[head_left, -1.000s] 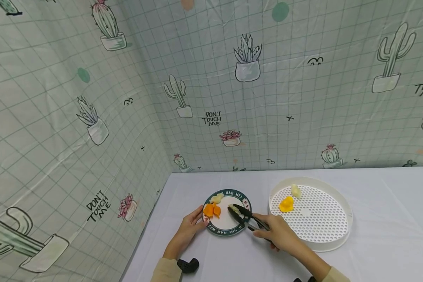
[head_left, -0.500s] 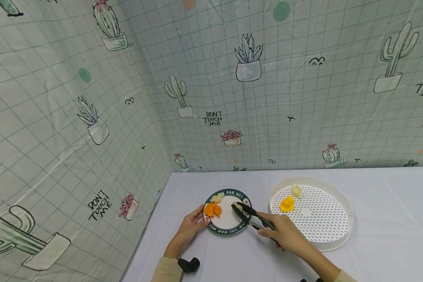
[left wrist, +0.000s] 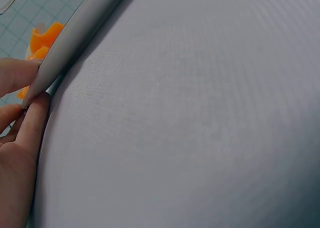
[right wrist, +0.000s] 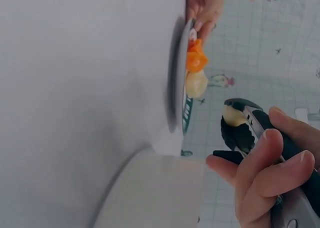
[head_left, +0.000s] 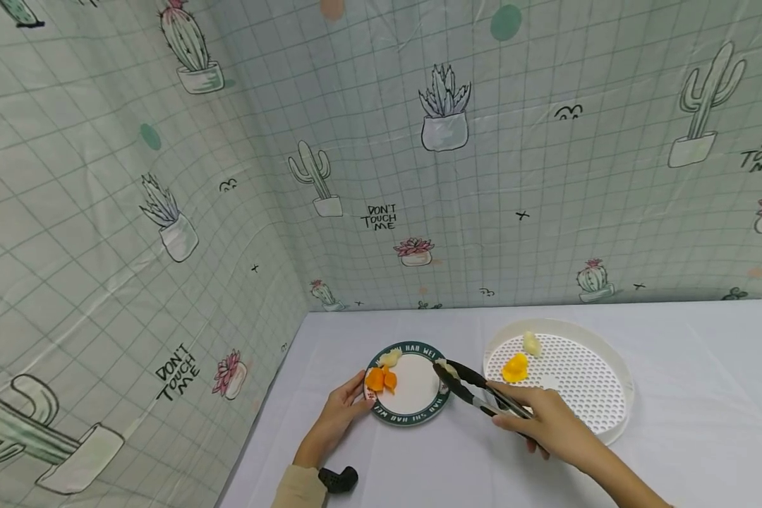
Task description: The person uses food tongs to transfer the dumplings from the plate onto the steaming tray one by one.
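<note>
My left hand (head_left: 339,413) pinches the left rim of a small white plate (head_left: 418,382) with a green lettered border. In the left wrist view, the thumb lies above the plate's edge and fingers below. Orange pieces (head_left: 377,379) and a pale yellow chunk (head_left: 391,358) sit on its left side. My right hand (head_left: 549,422) grips black-tipped metal tongs (head_left: 479,386). Between the tong tips is a pale yellow chunk (right wrist: 233,116), held over the plate's right edge and clear of its surface in the right wrist view.
Right of the plate stands a round white tray (head_left: 629,395) with a perforated base. It bears a bright yellow piece (head_left: 516,368) and a pale chunk (head_left: 532,344) on its left side. A cactus-print curtain (head_left: 508,176) hangs behind the white table (head_left: 698,395).
My right hand has moved right with the tongs, lifting the pale chunk from the plate's middle to its right edge. The left hand and plate have stayed in place.
</note>
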Available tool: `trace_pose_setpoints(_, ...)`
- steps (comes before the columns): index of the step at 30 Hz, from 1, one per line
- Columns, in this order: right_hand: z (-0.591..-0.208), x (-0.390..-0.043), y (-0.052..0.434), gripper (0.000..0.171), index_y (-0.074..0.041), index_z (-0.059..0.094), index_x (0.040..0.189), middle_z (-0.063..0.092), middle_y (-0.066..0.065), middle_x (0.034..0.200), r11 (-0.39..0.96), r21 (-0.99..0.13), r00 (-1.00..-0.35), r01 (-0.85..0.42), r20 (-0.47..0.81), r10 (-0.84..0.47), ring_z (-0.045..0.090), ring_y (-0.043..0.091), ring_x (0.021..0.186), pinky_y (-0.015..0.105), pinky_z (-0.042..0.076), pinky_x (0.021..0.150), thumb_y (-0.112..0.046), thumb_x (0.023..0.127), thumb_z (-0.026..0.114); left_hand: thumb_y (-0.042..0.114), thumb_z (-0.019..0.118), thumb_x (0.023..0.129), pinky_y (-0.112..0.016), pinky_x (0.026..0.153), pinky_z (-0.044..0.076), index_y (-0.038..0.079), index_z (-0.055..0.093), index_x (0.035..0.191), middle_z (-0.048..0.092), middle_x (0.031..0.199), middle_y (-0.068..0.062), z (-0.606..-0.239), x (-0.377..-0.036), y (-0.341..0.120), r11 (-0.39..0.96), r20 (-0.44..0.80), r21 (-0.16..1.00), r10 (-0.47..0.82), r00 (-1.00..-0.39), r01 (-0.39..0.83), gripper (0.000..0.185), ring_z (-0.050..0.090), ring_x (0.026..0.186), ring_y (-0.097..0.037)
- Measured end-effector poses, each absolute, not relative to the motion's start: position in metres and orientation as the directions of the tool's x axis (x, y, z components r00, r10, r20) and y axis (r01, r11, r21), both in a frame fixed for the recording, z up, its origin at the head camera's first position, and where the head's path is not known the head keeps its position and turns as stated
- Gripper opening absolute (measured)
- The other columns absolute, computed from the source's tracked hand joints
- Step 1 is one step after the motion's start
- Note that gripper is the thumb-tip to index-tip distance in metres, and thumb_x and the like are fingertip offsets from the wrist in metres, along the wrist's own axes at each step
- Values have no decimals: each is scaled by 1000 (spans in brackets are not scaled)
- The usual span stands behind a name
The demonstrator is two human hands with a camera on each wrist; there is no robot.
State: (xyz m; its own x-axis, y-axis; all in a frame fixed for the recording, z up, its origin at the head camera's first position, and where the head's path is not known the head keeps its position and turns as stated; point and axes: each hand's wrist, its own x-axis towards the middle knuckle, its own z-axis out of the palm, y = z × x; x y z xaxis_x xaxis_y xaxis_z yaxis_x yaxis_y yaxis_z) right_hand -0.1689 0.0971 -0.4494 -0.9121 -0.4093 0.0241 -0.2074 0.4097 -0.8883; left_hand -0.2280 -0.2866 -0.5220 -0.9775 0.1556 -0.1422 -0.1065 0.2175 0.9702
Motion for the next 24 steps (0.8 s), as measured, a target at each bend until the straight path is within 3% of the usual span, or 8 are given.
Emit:
trace_pose_setpoints(16,-442,-154,148,62,-4,49,147,56,3,60,468,-857,-946,-216,64,-319,53,15,40,35,49,35,-33,95,67,4,67,93,-41,115,26,-7,27,153,26,159,-24,-524,-225,-285,222,-112,972,165,-980,-74,73,24,147,-36)
trace_pose_setpoints(21,-442,-151,161,64,-6,47,148,64,15,77,515,-844,-968,-149,18,-250,51,15,39,35,49,35,-35,95,67,3,67,93,-38,115,27,-7,28,153,26,159,-24,-525,-224,-287,213,-109,975,172,-979,-71,73,25,147,-36)
trace_pose_setpoints(23,-443,-150,167,65,-6,47,148,66,19,91,532,-838,-976,-123,5,-219,51,16,39,35,50,36,-36,94,68,3,67,93,-37,114,27,-7,28,153,26,159,-24,-525,-224,-288,211,-105,975,175,-979,-67,72,25,146,-36)
trace_pose_setpoints(24,-444,-150,169,65,-5,46,149,66,19,90,541,-833,-977,-118,1,-211,51,16,39,35,49,36,-36,95,67,3,67,93,-36,114,27,-8,28,153,26,159,-24,-525,-224,-288,206,-103,976,178,-979,-65,72,26,146,-36)
